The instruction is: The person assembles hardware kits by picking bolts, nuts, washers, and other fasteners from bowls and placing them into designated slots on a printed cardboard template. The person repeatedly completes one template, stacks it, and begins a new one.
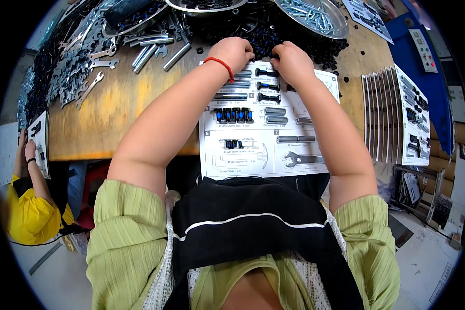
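- Left hand (233,50) w/ thin red cord bracelet (219,64) at the wrist – knuckles up, fingers curled under at the far edge of the white printed parts-layout sheet (253,155), right where the heap of small black screws and bolts (299,39) meets the paper. Can't tell if it's pinching anything; fingertips are hidden.
- Right hand (293,61) just beside it, same curled pose, fingers tucked into the near edge of the heap – looks like picking, but what's in the grip isn't visible.
- Sheet lies flat at the near edge of the worn wooden table (113,113), straight in front of the person, so each printed box takes its matching part: black bolts w/ blue collars (232,114) sit in a row in one box, steel sleeves (276,116) in the next, a flat steel spanner (302,159) in the near-right box.
- Heap kept just beyond the sheet – short reach for both hands.
- Far left: pile of flat steel spanners (82,67) and loose steel tubes (155,51). Far: round metal bowl of silver screws (312,15).
- Right: fanned stack of filled white sheets (398,119), overlapped so each edge shows.
- Near left, off the table: another person in a yellow top (28,206), hand on their own sheet.
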A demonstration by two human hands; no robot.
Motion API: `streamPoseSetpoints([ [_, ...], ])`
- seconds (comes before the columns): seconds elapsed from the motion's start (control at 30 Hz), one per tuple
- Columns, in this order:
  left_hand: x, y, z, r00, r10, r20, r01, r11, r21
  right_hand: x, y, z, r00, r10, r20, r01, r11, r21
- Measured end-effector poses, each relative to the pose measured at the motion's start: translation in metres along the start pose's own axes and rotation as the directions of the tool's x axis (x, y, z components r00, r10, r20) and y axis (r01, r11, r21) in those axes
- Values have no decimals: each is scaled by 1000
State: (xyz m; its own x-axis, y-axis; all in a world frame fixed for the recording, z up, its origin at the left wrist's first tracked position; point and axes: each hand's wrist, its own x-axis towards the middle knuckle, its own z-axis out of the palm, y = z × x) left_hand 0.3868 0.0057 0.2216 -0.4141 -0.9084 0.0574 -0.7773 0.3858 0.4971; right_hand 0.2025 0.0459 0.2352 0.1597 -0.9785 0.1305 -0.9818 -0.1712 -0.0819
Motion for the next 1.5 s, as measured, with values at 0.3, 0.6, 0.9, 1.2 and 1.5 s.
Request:
streamPoseSetpoints([
  [0.3,-116,24,-35,979,200,-42,-204,971,-127,-113,-39,-34,991,-97,-92,126,907,402],
  [0.6,-182,31,0,949,300,92,-308,947,94,-171,-74,-7,948,-319,6,304,906,295],
  [0.9,-199,39,-4,950,301,-83,-310,939,-149,-182,-69,-9,958,-255,-133,285,898,334],
  [1.2,-214,39,10,951,275,-142,-287,956,-68,-186,-71,-22,983,-181,13,165,922,349],
  [1.5,-210,27,-3,935,215,-284,-271,946,-179,-181,-70,-14,977,-213,12,193,907,374],
])
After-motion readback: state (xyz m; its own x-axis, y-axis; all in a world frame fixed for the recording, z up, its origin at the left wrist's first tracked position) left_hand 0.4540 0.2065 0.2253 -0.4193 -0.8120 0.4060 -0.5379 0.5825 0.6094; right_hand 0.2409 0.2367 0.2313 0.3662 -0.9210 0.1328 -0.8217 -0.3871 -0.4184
